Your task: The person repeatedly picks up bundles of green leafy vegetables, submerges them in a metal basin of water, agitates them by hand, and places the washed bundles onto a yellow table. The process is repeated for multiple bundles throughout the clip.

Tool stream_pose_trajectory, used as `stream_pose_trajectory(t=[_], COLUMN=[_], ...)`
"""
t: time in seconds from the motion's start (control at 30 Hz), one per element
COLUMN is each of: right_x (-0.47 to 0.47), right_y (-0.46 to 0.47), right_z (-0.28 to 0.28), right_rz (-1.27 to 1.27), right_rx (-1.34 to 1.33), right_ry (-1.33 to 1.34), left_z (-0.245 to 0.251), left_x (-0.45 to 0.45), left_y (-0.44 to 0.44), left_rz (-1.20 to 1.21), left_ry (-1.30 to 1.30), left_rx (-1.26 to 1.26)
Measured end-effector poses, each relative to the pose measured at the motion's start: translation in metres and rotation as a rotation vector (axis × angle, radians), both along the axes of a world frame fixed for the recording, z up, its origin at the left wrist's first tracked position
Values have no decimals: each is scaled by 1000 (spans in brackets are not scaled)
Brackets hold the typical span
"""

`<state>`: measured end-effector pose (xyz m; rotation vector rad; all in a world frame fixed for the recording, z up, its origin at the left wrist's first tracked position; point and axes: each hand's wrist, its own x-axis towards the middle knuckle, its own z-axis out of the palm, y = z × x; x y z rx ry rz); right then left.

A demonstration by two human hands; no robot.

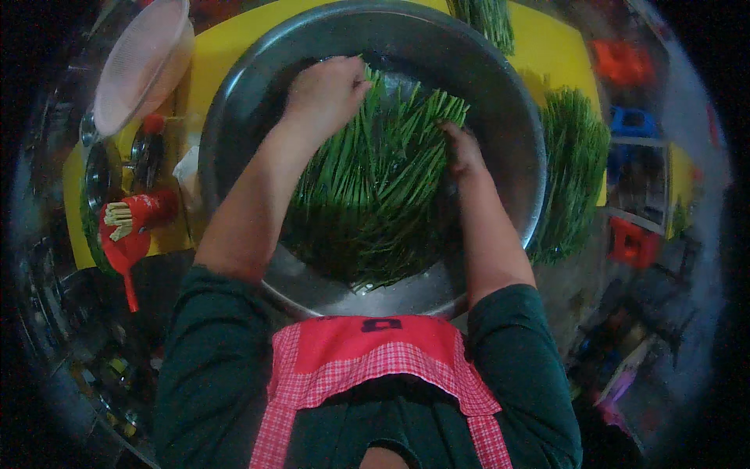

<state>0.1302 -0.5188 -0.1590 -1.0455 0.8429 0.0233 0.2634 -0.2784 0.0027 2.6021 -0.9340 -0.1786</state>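
Note:
A large round metal basin (375,302) stands before me with long green leafy stalks, likely garlic chives (375,170), lying in it. Their cut ends point away from me and the leafy ends lie towards me. At the far left of the heap, my left hand (329,88) is curled beside the cut ends, and its palm side is hidden. My right hand (464,149) grips the right side of the heap just below the cut ends, thumb on top.
A yellow tabletop (554,44) lies under the basin. More green bunches (571,170) rest at the right, with another bunch (489,23) at the back. On the left are a pale mesh basket (143,64), a red container of sticks (152,211) and a red handled scoop (128,258).

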Motion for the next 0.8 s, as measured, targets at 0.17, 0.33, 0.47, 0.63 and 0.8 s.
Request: stream_pose_trajectory(t=[0.17,0.33,0.47,0.63,0.8], right_x=[7,6,4,6,7], right_y=[28,17,21,23,23], right_z=[39,26,20,24,29], right_rz=[-50,30,-38,-42,25], right_rx=[14,78,71,50,-21], right_ry=[-36,29,-6,-45,3], left_z=[-55,-82,-93,-108,-114], left_x=[14,29,25,32,32], left_y=[-61,-91,-86,-89,-86], left_rz=[24,35,63,149,254], left_ry=[266,386,322,372,335], left_rx=[46,296,152,139,-37])
